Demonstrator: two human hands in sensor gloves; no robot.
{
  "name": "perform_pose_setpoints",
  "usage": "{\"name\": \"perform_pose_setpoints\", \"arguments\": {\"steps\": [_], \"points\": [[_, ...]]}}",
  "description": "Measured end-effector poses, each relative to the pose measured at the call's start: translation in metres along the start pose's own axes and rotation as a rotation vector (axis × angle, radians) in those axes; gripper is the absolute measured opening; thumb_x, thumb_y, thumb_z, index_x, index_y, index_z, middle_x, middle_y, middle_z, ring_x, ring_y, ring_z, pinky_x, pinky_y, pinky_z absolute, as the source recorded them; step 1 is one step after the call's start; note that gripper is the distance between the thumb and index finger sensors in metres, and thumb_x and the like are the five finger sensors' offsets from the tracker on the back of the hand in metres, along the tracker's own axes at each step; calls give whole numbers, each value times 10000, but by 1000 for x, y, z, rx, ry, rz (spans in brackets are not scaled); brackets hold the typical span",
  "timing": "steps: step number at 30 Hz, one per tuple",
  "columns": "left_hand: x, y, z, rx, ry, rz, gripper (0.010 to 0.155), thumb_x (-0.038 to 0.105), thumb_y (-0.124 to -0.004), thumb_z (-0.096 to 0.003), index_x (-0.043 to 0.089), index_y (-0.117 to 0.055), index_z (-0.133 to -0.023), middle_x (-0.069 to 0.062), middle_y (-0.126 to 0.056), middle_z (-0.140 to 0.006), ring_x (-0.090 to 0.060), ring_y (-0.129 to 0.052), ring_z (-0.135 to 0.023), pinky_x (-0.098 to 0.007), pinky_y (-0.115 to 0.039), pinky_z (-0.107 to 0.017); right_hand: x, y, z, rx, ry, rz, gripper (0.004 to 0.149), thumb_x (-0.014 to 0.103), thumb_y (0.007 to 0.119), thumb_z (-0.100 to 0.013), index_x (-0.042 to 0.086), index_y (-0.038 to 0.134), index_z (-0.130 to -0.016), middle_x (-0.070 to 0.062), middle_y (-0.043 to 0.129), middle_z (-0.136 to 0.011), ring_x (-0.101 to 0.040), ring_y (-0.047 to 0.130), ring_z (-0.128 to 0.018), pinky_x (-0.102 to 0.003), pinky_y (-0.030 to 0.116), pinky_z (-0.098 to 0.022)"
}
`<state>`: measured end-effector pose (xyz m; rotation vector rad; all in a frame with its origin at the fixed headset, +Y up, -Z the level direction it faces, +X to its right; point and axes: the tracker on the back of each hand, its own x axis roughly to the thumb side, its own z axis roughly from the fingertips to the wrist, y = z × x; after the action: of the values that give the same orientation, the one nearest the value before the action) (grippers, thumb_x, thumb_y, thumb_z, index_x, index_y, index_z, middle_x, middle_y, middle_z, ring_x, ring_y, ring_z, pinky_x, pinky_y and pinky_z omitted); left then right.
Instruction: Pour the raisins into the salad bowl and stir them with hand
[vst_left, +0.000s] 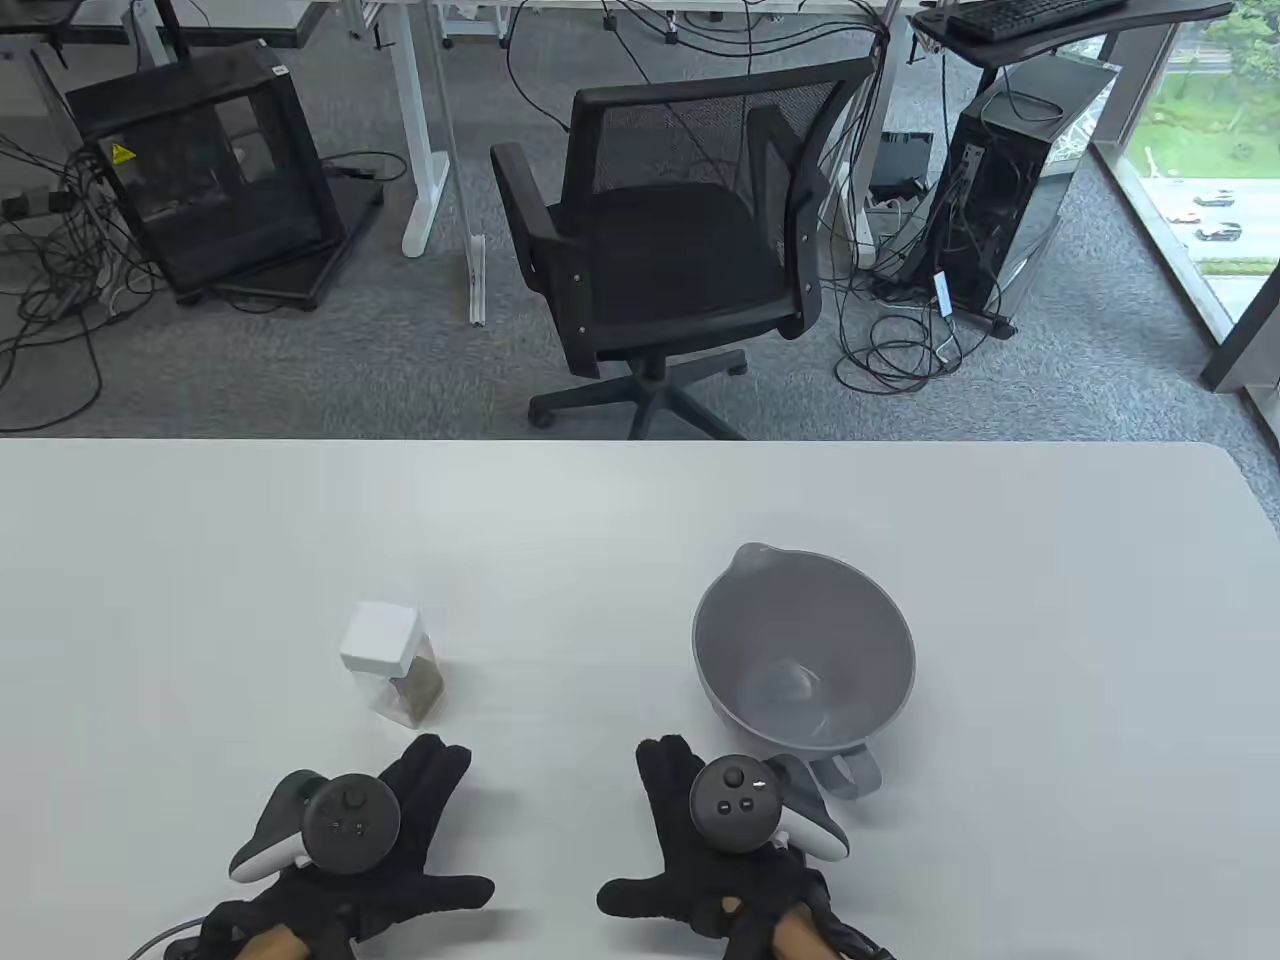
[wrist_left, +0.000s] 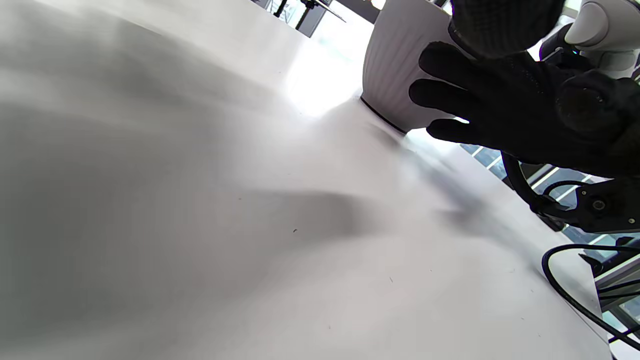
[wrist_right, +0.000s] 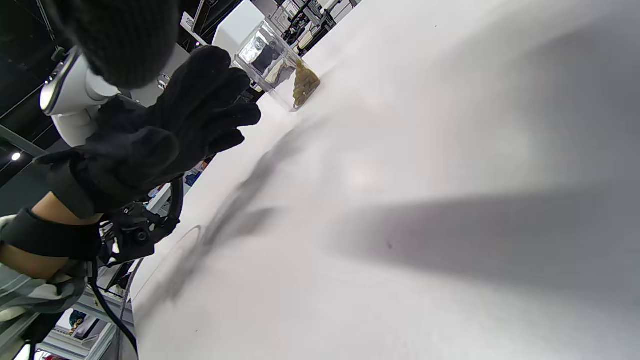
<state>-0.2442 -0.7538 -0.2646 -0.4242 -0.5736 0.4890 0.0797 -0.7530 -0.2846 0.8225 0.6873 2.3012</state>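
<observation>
Near the table's (vst_left: 640, 520) front edge both hands (vst_left: 375, 850) (vst_left: 700, 850) lie spread; raisin jar (vst_left: 395, 665) capped, bowl (vst_left: 800, 590) empty—nothing started.

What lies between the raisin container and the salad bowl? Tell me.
Nothing: the table view shows only bare white table between the raisin container and the salad bowl.

The table view looks down from above the near edge, facing the far office chair (vst_left: 665, 250), taking in the whole table (vst_left: 600, 560). The left wrist view sits low over the tabletop, looking right at the right hand (wrist_left: 525, 120) and bowl (wrist_left: 400, 65). The right wrist view, equally low, looks left at the left hand (wrist_right: 165, 135) and jar (wrist_right: 280, 70).
</observation>
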Motion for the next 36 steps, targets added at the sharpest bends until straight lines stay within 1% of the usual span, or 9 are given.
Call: {"name": "perform_pose_setpoints", "arguments": {"steps": [11,16,19,25,27,28,31,33,36], "points": [[-5,5,3,47,77,-8,1162,699,-720,-529,100,123,-1060,-388,99,-1077,-731,-151,-982,-887,-225,-597,3,0,1,-4,0,23,1110,669,670,-510,167,-223,-939,-293,-237,-985,-613,-43,-923,-861,125,-508],[-31,18,1,248,311,65,1279,662,-750,-526,-59,211,-963,-441,177,-990,-747,-98,-949,-889,-196,-582,4,-1,1,-6,-2,22,1108,670,667,-512,165,-221,-942,-293,-237,-986,-612,-46,-924,-861,123,-510],[-56,36,-6,373,453,236,1316,645,-779,-513,-108,210,-942,-460,175,-974,-750,-120,-947,-883,-212,-592,4,-1,1,-7,-3,20,1108,668,668,-514,163,-219,-944,-293,-237,-987,-612,-47,-924,-861,124,-509],[-80,64,-46,511,546,258,1295,639,-826,-484,-113,88,-1012,-452,23,-1041,-722,-273,-965,-865,-315,-609,5,-1,1,-11,-10,21,1109,668,669,-513,161,-217,-947,-295,-232,-989,-611,-46,-925,-860,123,-512],[-80,70,-57,594,569,259,1029,499,-877,-520,-38,-210,-1089,-352,-303,-1117,-679,-427,-966,-835,-389,-623,5,-1,1,-14,-10,22,1108,668,668,-512,161,-216,-948,-295,-232,-990,-609,-45,-926,-859,123,-513],[-78,71,-60,622,555,270,953,482,-901,-507,-7,-316,-1079,-309,-453,-1097,-647,-547,-949,-813,-450,-627,5,-1,1,-15,-10,21,1107,667,668,-513,161,-215,-948,-295,-230,-991,-610,-44,-926,-859,123,-513],[-59,66,-63,570,356,291,925,500,-922,-484,33,-383,-1072,-286,-507,-1092,-629,-634,-938,-796,-541,-621,5,-1,1,-16,-9,16,1106,666,668,-514,159,-213,-950,-295,-227,-993,-609,-43,-927,-858,123,-515],[-39,58,-60,465,122,302,918,492,-943,-461,80,-406,-1081,-271,-516,-1116,-678,-631,-930,-821,-554,-600,6,-2,1,-20,-17,16,1108,667,668,-513,156,-214,-950,-297,-223,-995,-608,-40,-929,-858,123,-517],[-8,42,-50,173,-256,365,909,489,-947,-466,188,-372,-1103,-226,-509,-1156,-684,-641,-948,-841,-582,-594,14,-5,4,-42,-49,10,1124,669,666,-514,137,-229,-937,-304,-212,-1000,-609,-24,-935,-859,132,-520]]}}
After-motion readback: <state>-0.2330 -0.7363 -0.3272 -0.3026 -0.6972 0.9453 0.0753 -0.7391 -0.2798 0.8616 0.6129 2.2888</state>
